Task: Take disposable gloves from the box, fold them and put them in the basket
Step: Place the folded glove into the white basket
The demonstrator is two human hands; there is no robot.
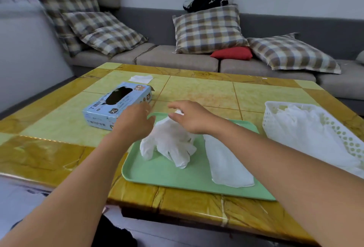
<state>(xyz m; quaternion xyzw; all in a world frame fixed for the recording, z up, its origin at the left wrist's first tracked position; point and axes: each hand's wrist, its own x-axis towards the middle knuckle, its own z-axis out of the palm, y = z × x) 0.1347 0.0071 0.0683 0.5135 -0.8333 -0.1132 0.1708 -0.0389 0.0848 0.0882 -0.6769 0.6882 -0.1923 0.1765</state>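
Gloves handled over tray, box left, basket right.

Blue glove box (118, 105) is seen lying on the tiled worktop (49, 148), oval opening up. Left hand (136, 122) is held just beside it, fingers hidden from view; grip cannot be told. A crumpled white glove (169, 144) is lifted off the green tray (167, 175) by the right hand (191, 116), pinched at its top. A flat glove (228, 166) is laid on the tray's right part. White perforated basket (275, 116) is loaded with gloves.

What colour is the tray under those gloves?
The tray is pale mint green, plain with no pattern; the head view shows it.
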